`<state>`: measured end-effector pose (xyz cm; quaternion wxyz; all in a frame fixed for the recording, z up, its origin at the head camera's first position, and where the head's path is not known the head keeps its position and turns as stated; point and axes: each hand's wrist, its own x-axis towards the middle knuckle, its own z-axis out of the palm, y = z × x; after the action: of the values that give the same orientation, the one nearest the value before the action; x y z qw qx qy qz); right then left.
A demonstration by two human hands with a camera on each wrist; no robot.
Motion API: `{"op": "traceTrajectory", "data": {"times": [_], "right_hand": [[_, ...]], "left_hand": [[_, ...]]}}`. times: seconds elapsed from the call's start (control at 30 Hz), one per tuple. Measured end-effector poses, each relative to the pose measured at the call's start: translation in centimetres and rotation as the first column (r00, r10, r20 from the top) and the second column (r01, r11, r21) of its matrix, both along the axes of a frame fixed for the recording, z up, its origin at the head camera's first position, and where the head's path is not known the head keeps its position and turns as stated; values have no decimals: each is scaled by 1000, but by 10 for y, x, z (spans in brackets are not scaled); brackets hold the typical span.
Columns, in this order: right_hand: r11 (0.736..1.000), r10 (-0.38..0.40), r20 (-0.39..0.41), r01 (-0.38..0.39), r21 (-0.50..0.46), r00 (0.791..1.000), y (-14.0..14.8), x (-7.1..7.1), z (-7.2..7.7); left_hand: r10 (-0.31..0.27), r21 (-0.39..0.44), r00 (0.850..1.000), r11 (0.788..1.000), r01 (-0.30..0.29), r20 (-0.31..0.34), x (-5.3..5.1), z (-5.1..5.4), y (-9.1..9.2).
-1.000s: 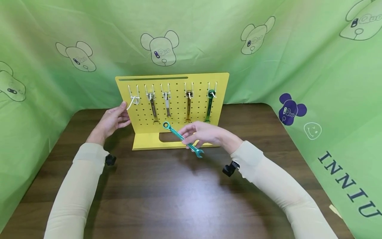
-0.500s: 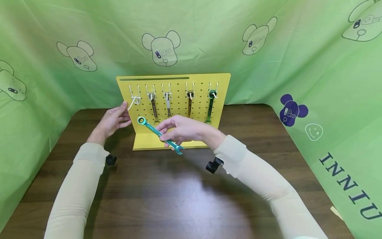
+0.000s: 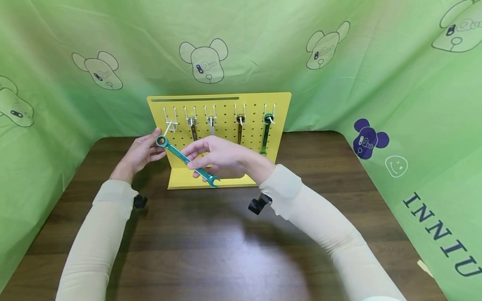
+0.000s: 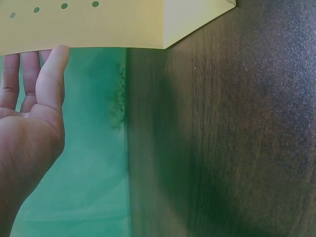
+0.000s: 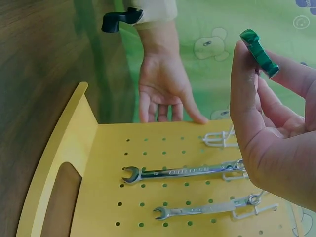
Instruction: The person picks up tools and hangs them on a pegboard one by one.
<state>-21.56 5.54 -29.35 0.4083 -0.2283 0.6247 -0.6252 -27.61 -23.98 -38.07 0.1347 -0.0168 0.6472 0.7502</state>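
Observation:
In the head view my right hand [image 3: 224, 155] pinches a teal ratchet combination wrench [image 3: 176, 153] by its middle. The wrench slants, ring end up to the left and open jaw down to the right. Its ring overlaps the tip of the leftmost white hook [image 3: 172, 125]; whether it touches cannot be told. My left hand [image 3: 140, 154] holds the left edge of the yellow pegboard [image 3: 253, 144]. In the left wrist view the thumb of the left hand [image 4: 29, 131] lies at the front of the edge, while the fingers pass behind the board.
Other wrenches hang on the hooks: a grey one [image 3: 194, 131], a silver one [image 5: 197, 210], a bronze one [image 3: 239, 133] and a green one [image 3: 265, 138]. The board stands on a dark wooden table [image 3: 211, 238]. Green printed cloth [image 3: 260, 54] encloses the back and sides.
My right hand has carried the teal wrench left and slightly upward, from the board's middle to the leftmost hook. The left hand stays at the board's edge.

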Motion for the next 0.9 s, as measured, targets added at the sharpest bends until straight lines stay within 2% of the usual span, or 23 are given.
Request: {"op": "traceTrajectory", "data": {"times": [0.2,0.27,0.4,0.57,0.73,0.83,0.9], "right_hand": [[992,-7,-148,26,126,989,-8,-16,-4],[989,-11,-161,34,146,987,-10,-21,-8],[986,-23,-151,48,161,988,-13,-23,-17],[989,-68,-67,76,124,995,-17,-22,-29],[990,-96,-40,100,103,995,-20,-26,-46],[986,-104,-36,108,123,994,-23,-29,-59],[982,-102,-67,111,153,993,-25,-30,-69]], "left_hand": [[15,-14,1000,1000,-15,-17,-1,-2,1],[8,-15,1000,1000,-8,-24,0,-2,1],[1,-13,1000,1000,-2,-26,1,-1,1],[3,-13,1000,1000,-4,-29,2,-1,1],[9,-12,1000,1000,-10,-30,2,-1,2],[5,-4,1000,1000,-5,-29,1,-1,2],[-1,-10,1000,1000,1,-31,1,-1,2]]}}
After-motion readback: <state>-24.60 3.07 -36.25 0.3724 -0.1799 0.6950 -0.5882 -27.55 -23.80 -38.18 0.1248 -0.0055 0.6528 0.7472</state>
